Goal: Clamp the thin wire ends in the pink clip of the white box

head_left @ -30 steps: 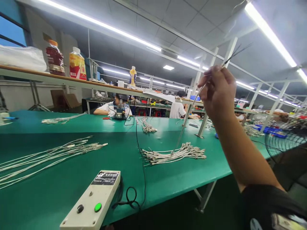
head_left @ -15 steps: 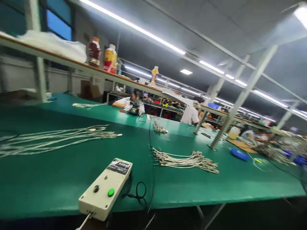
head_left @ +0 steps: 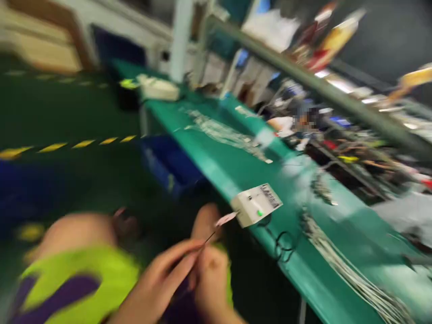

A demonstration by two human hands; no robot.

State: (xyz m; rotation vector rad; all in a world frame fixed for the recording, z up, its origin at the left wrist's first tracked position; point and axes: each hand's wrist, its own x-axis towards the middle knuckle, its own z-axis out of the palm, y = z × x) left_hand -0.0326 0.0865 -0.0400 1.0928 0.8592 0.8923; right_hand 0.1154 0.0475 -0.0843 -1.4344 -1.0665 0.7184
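Note:
Blurred by motion, both my hands meet low in the middle of the head view, above my lap. My left hand (head_left: 165, 272) pinches a thin dark wire (head_left: 209, 237) between thumb and fingers. Right beside it, my right hand (head_left: 212, 272) is closed around the same wire; its fingertips are mostly hidden. The wire runs up to a pale pinkish piece (head_left: 225, 219) at the near end of a cream control box (head_left: 253, 207). This box has a dark knob, a lit green button and a printed label. It sits at the edge of the green table (head_left: 219, 164).
A bundle of pale cables (head_left: 351, 270) lies on the table to the right, another bundle (head_left: 226, 130) farther left. A black cord (head_left: 285, 246) loops beside the box. Below the table stands a blue bin (head_left: 172, 162). A person (head_left: 286, 125) sits across the table.
My view has swung down and left, so the box and table now appear tilted and farther right. Both hands have come into view, holding the wire; before, only a fingertip showed.

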